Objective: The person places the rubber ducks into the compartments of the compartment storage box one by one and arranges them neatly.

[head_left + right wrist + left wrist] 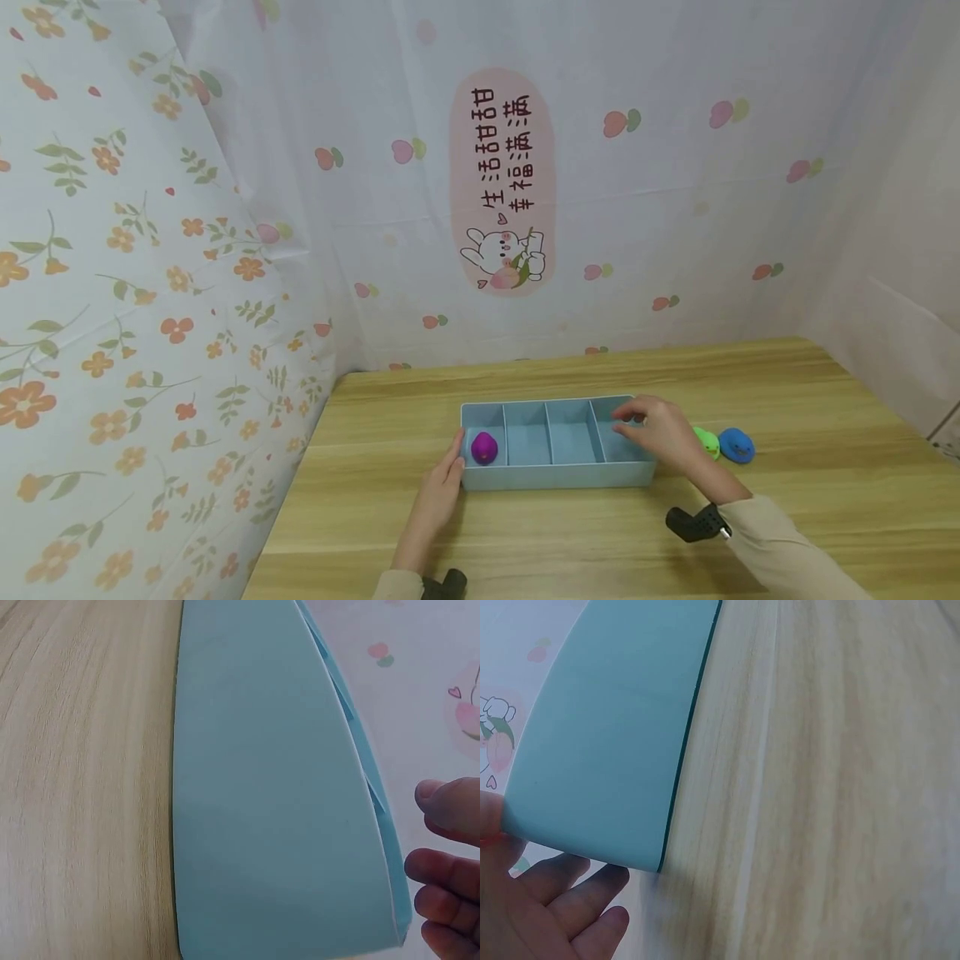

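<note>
A light blue box (555,477) with several compartments in a row lies on the table. In its leftmost compartment sits a small purple toy duck (484,448). My left hand (441,487) touches the box's left end, fingers laid against the outside of the end wall; the left wrist view shows these fingers (577,900) at the box's corner. Over the rightmost compartment is my right hand (660,429), thumb and fingers apart with nothing visible between them. Just right of that hand lie a green toy duck (707,443), partly hidden by it, and a blue toy duck (737,446).
The wood-grain table (600,542) reaches back to a printed curtain (637,208). Another flowered curtain (150,333) hangs along the left side. Black wrist devices are on both forearms, the right one (697,523) close above the table.
</note>
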